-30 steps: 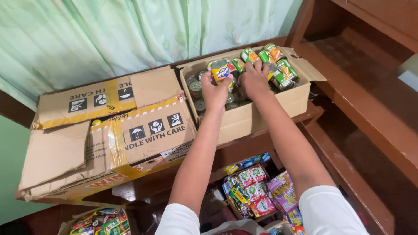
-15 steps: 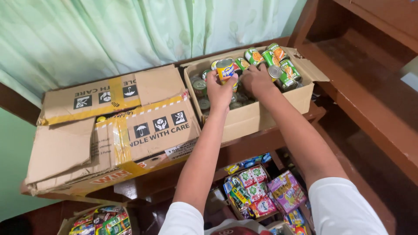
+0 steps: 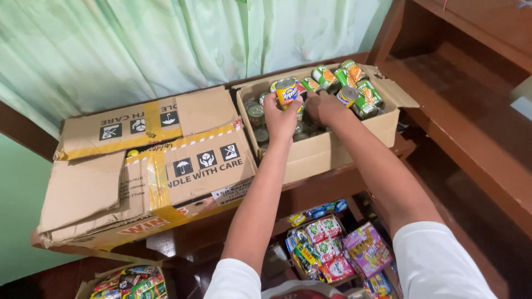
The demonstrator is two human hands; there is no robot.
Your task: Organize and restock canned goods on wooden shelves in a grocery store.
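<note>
1. Inside an open cardboard box (image 3: 327,149) on a wooden shelf (image 3: 354,180), the left hand (image 3: 281,115) is gripping a round yellow-labelled metal can (image 3: 286,91).
2. The right hand (image 3: 324,106) is resting among green-labelled cans (image 3: 363,94); its grip cannot be told.
3. Beside them, a taped, creased carton (image 3: 149,166) is lying shut.

Both arms are bare from the hands up past the elbows. Short white sleeves (image 3: 438,260) cover the upper arms, plain and unmarked. The left hand (image 3: 281,117) and right hand (image 3: 324,107) wear no gloves.

Right hand (image 3: 324,108) fingertips hidden among cans (image 3: 354,88); snack packets (image 3: 332,254) (lower shelf) partly cut off by arms.
</note>
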